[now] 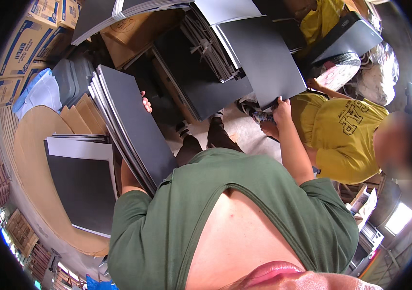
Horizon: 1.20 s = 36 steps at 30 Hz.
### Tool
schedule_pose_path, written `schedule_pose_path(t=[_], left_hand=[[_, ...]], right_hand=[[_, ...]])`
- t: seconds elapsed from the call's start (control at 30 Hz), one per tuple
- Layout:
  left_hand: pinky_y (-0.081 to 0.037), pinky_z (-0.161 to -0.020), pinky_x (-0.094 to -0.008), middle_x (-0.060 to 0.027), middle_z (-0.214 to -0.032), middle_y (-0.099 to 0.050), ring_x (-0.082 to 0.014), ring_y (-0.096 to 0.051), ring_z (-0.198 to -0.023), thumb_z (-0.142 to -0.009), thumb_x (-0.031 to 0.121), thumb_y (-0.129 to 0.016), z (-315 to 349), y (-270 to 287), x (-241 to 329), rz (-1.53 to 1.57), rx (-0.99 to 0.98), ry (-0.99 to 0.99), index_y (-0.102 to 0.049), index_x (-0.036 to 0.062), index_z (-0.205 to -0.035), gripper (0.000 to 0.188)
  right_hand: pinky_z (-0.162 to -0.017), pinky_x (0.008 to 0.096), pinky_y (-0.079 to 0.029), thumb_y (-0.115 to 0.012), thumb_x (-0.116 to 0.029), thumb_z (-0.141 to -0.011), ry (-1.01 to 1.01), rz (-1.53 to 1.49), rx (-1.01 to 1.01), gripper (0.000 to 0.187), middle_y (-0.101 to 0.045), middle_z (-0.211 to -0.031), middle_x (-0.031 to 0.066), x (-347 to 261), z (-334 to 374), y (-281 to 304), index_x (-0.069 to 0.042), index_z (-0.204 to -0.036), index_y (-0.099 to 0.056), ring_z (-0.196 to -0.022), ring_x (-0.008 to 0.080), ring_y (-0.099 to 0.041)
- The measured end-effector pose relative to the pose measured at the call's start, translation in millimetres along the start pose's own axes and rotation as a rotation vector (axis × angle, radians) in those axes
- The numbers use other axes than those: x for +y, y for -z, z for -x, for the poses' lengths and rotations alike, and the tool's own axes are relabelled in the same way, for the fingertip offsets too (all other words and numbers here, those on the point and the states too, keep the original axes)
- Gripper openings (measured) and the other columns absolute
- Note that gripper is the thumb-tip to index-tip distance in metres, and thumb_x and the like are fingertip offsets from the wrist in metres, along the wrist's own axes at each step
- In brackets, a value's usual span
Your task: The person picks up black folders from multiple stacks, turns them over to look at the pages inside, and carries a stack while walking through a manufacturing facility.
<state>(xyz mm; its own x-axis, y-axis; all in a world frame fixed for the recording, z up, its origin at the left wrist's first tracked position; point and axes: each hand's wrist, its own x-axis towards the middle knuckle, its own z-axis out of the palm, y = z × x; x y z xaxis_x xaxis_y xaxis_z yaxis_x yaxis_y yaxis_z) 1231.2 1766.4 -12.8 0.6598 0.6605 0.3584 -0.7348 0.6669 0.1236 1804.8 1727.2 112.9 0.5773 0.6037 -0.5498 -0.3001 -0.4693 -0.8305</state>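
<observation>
At far left, a tan, round-edged panel (pixel 31 140) beneath a white-edged black board (pixel 82 191). Along the left side of the torso, a slanted stack of black-faced boards (pixel 136 121), near end against a green shirt (pixel 206 179). Ahead and to the right, 1 black panel (pixel 264 60), far end close to a white sheet (pixel 228 9). Around the stack's inner edge, the left hand (pixel 146 102), fingers curled; palm hidden behind the boards. Closed on the panel's near edge, the right hand (pixel 283 112); fingers underneath out of sight.
</observation>
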Motion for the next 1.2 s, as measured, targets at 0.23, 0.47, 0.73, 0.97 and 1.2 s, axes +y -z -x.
schedule_pose_path(t=[0.23,0.47,0.73,0.97,1.2], left_hand=[[-0.040,-0.097,-0.0445,-0.0153,-0.116,-0.056,-0.0323,-0.053,-0.109,-0.102,0.028,-0.026,-8.8,40.7,-33.9,0.128,-0.033,0.031,-0.030,0.0107,-0.145,0.047],[-0.039,-0.098,-0.0445,-0.0167,-0.117,-0.054,-0.0339,-0.052,-0.110,-0.101,0.032,-0.029,-17.2,43.3,-42.9,0.155,-0.001,-0.033,-0.032,0.0102,-0.145,0.049],[-0.038,-0.098,-0.0422,-0.0152,-0.118,-0.053,-0.0303,-0.051,-0.110,-0.101,0.031,-0.029,-1.9,52.9,-40.4,0.118,-0.005,-0.026,-0.034,0.0107,-0.144,0.047],[-0.041,-0.095,-0.0442,-0.0169,-0.119,-0.052,-0.0330,-0.053,-0.109,-0.101,0.030,-0.030,-14.9,45.8,-38.9,0.136,0.010,-0.026,-0.032,0.0093,-0.144,0.048],[-0.039,-0.100,-0.0442,-0.0168,-0.120,-0.051,-0.0332,-0.050,-0.114,-0.101,0.030,-0.030,-14.3,56.6,-42.6,0.186,-0.037,-0.041,-0.030,0.0080,-0.145,0.049]], right_hand=[[-0.064,0.0373,-0.043,-0.056,-0.010,-0.092,-0.088,-0.122,0.074,0.035,-0.053,-0.099,0.0038,-19.0,5.9,9.7,-0.013,-0.125,-0.043,-0.080,0.0170,-0.051],[-0.072,0.0310,-0.050,-0.053,-0.004,-0.093,-0.065,-0.282,-0.045,0.010,-0.061,-0.091,0.0075,-7.8,-18.2,64.4,-0.006,-0.102,-0.055,-0.085,0.0178,-0.060],[-0.088,0.0404,-0.049,-0.040,-0.015,-0.099,-0.236,-0.378,-0.318,0.028,-0.058,-0.118,0.0125,-37.6,44.7,67.6,-0.006,-0.126,-0.043,-0.100,0.0244,-0.060],[-0.089,0.0643,-0.043,-0.047,-0.016,-0.095,-0.244,-0.187,-0.135,0.057,-0.036,-0.136,0.0184,-58.2,115.2,33.5,-0.022,-0.143,-0.015,-0.120,0.0385,-0.046],[-0.090,0.0502,-0.048,-0.051,-0.017,-0.087,-0.439,-0.281,-0.219,0.040,-0.054,-0.118,0.0192,-92.9,106.6,28.4,0.002,-0.122,-0.044,-0.107,0.0354,-0.056]])
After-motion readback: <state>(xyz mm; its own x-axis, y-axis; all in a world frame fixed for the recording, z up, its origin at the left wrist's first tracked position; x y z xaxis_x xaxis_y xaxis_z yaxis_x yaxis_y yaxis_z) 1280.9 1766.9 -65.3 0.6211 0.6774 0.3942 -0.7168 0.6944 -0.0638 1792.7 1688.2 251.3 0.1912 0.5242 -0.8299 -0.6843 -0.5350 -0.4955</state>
